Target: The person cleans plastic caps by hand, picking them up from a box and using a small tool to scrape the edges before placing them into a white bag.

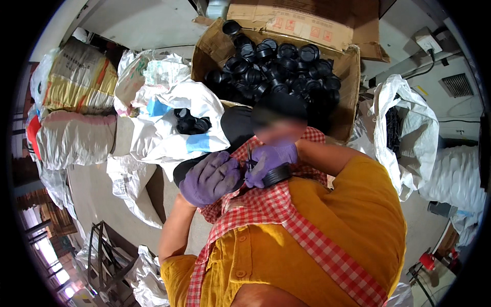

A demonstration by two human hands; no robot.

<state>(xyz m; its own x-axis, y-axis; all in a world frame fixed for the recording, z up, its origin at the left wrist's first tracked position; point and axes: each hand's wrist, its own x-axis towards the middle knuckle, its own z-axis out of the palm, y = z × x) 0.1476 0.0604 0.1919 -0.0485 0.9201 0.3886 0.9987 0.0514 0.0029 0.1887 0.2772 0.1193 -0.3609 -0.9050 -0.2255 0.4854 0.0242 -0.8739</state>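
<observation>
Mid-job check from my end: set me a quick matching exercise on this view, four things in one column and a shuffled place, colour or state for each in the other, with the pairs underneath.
Things:
1. Cardboard box
2. Apron
3. Shirt
4. Black ring

Places, colours and states:
A. Mustard yellow
B. Held in the gloved right hand
C. Open, with a heap of black round parts inside
D. Red and white checks

Right pairs: 1-C, 2-D, 3-A, 4-B
</observation>
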